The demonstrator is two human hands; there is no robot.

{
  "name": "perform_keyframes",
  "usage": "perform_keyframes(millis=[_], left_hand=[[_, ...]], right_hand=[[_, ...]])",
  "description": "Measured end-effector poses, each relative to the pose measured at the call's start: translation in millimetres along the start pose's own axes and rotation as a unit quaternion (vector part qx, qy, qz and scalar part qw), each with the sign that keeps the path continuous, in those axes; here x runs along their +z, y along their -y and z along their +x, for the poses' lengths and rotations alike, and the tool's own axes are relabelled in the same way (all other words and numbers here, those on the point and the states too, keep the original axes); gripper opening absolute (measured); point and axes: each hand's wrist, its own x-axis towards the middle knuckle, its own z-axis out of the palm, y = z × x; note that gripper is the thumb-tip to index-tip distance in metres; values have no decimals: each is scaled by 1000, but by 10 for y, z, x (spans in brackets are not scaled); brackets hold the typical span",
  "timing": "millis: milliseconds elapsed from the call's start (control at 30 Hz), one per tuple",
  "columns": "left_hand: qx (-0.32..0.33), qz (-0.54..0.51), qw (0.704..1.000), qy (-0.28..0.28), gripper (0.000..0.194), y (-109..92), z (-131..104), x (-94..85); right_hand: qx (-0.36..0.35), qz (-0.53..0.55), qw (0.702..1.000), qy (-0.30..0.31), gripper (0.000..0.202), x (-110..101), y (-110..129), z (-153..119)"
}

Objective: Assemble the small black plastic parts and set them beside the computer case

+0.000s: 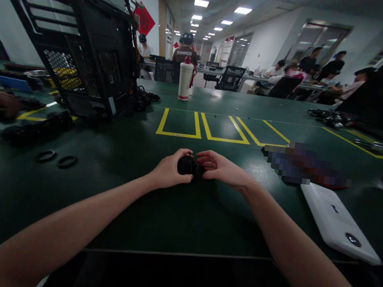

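Over the middle of the green table [133, 154], my left hand [171, 171] is wrapped round a dark rounded object [186, 165]. My right hand [219, 168] meets the object's right side, its fingers curved round a dark part there. Just what the right fingers grip is too dark to make out. Two black rings [45, 156] lie flat on the table to the left of my hands. A black jointed strip of parts [38, 127] rests behind them.
A black computer case [94, 50] stands at the left, near another person's hand [4, 102]. Farther back is a white bottle [185, 81]. Yellow tape outlines [178, 135] mark the table. At the right lie a white device [338, 221] and a blurred item; another hand shows at the right edge.
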Motion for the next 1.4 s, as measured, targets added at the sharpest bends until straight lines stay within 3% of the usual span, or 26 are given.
perform_keyframes(millis=[100, 200, 333, 500, 567, 633, 733, 800, 967, 1167, 1300, 1400], left_hand=[[-6, 3, 1000, 23, 63, -13, -3, -22], [-3, 6, 1000, 30, 63, 0, 2, -40], [-9, 33, 999, 10, 61, 45, 13, -27], [-26, 67, 997, -12, 62, 45, 3, 2], [-23, 72, 997, -7, 62, 32, -3, -7], [-22, 78, 997, 1, 62, 28, -9, -32], [-22, 86, 996, 15, 64, 45, -18, -91], [-15, 92, 995, 22, 64, 58, -25, -132], [-11, 139, 990, 27, 64, 46, -49, -187], [-10, 154, 988, 13, 69, 45, -70, -148], [2, 129, 992, 6, 68, 12, -65, -116], [48, 135, 990, 18, 63, -57, -52, -103]], right_hand=[[-12, -33, 999, -10, 55, -82, -49, 9], [-37, -66, 997, 17, 55, -140, -58, -8], [-51, -147, 986, 60, 74, -62, 6, -79], [-55, -258, 964, -44, 89, 205, 20, -117], [-62, -268, 959, -66, 79, 233, -3, -99], [-45, -269, 960, -58, 57, 175, -29, -72], [-6, -302, 952, -44, 25, -17, -70, -33], [11, -341, 937, -76, 21, -150, -102, -13], [8, -391, 913, -119, 23, -280, -142, 2], [-9, -367, 927, -77, 58, -213, -59, -85], [-27, -372, 926, -62, 60, -173, -50, -110], [-46, -372, 925, -57, 58, -113, -52, -100]])
